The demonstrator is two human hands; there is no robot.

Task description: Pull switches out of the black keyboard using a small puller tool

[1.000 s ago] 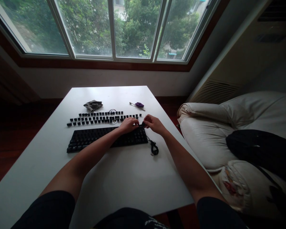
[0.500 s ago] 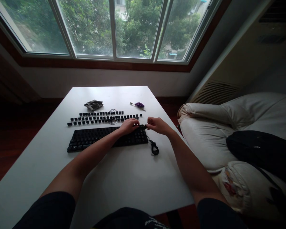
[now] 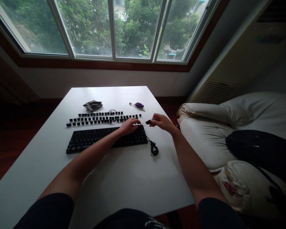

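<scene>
A black keyboard [image 3: 85,138] lies on the white table, its upper right part under my left hand [image 3: 129,126]. The fingers of that hand are bent and pinched by the keyboard's back edge, where a thin wire meets their tips. My right hand [image 3: 162,122], raised just right of the keyboard, is closed on what looks like a wire keycap puller [image 3: 153,119]. A small black keycap [image 3: 148,121] hangs on the wire between both hands. Beyond the keyboard stand rows of loose black keycaps [image 3: 92,122]. The coiled cable [image 3: 153,148] lies at the keyboard's right side.
Toward the table's [image 3: 124,181] far side lie a crumpled grey cloth [image 3: 92,105] and a purple item [image 3: 139,105] beside a thin brush-like stick. To the right stands a cream sofa [image 3: 200,133] with a black bag [image 3: 259,152]. A window [image 3: 133,31] is ahead.
My right hand has moved up and to the right, lifting the black keycap away from the keyboard's corner. More wire shows between the hands. My left hand has barely shifted.
</scene>
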